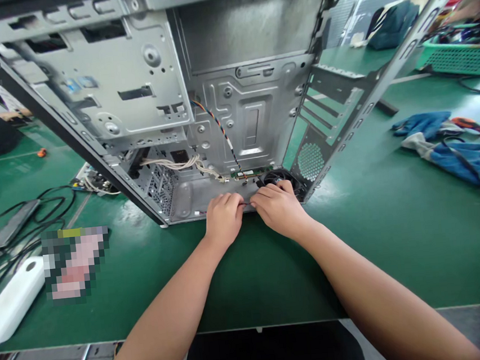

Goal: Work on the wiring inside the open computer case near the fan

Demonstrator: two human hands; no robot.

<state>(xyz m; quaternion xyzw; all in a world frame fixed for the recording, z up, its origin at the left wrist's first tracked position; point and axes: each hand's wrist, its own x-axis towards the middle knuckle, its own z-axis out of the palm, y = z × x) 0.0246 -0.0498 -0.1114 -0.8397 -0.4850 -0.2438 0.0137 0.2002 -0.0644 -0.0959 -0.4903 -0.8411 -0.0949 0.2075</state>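
Observation:
An open computer case (pixel 253 96) stands upright on the green table. At its lower front edge, my left hand (pixel 223 218) is closed with fingertips pinching a thin dark cable (pixel 247 203). Close beside it, my right hand (pixel 280 207) is closed on the same cable, in front of a black fan (pixel 282 177). A small white connector (pixel 197 213) lies left of my left hand. Inside the case, a multicoloured twisted cable (pixel 217 122) hangs down past a narrow green circuit board (pixel 254 172). A bundle of white wires (pixel 174 163) runs in from the left. My fingertips are partly hidden.
Left on the table (pixel 403 243) are black cables, a power adapter (pixel 14 224) and a long white object (pixel 16 300). Blue-and-white gloves (pixel 453 154) and a green basket (pixel 461 57) are at right. The case's frame rises on both sides.

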